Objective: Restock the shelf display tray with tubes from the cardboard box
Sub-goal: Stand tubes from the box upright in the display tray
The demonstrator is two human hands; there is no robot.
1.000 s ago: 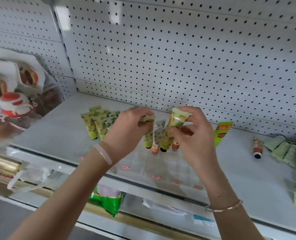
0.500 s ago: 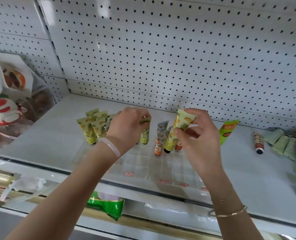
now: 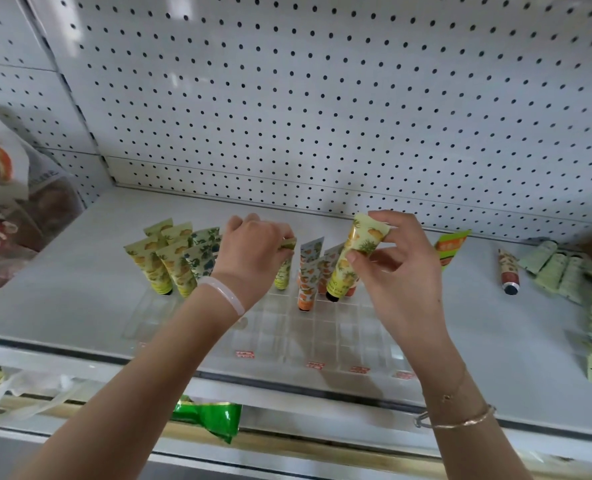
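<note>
**A:** Which step am I on?

**B:** Slotting tubes, I'd say. The shelf (image 3: 80, 289) carries the clear tray (image 3: 322, 337) below both hands. Its cells beyond my fingers hold tubes, and the rows nearer me stand bare.

**A:** And the hands?

**B:** My right hand (image 3: 401, 282) pinches a pineapple tube (image 3: 353, 258) by its crimped top, cap down, just beside the orange tubes (image 3: 306, 289). My left hand (image 3: 253, 254) has its fingers clamped on a green tube (image 3: 283, 275). I can't tell whether that cap is seated.

**A:** Next?

**B:** Centre each cap over its cell, lower it straight, then let go.
</note>
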